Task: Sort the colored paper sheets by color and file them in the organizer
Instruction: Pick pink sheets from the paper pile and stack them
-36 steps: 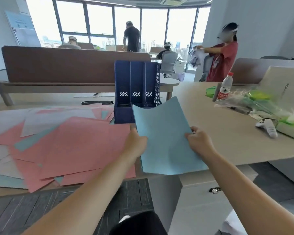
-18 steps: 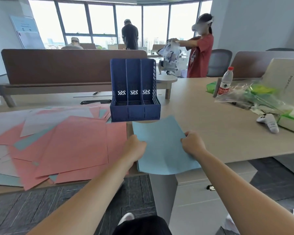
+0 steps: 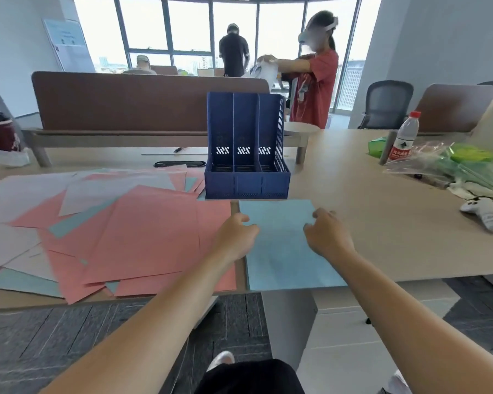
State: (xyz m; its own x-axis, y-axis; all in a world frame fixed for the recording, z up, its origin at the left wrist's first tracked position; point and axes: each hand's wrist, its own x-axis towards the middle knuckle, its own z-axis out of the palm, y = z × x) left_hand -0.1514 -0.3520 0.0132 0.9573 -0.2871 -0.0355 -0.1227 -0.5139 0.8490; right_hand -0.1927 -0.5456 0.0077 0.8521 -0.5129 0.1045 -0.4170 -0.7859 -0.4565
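A light blue sheet (image 3: 282, 251) lies flat on the table just in front of the dark blue three-slot organizer (image 3: 246, 177), whose slots look empty. My left hand (image 3: 235, 236) holds the sheet's left edge with curled fingers. My right hand (image 3: 325, 237) holds its right edge, thumb on top. To the left, pink sheets (image 3: 143, 234), pale lilac sheets (image 3: 26, 194) and other light blue sheets (image 3: 20, 285) lie spread in a loose overlapping pile.
A water bottle (image 3: 404, 136), clear bags of green items (image 3: 467, 169) and a white controller (image 3: 483, 213) sit on the table's right side. A brown divider panel (image 3: 120, 100) stands behind the organizer. A person in a red shirt (image 3: 315, 81) stands beyond the table.
The blue sheet, held upright and curved a second ago, has come down flat onto the table in front of the organizer. Both hands moved forward and down with it.
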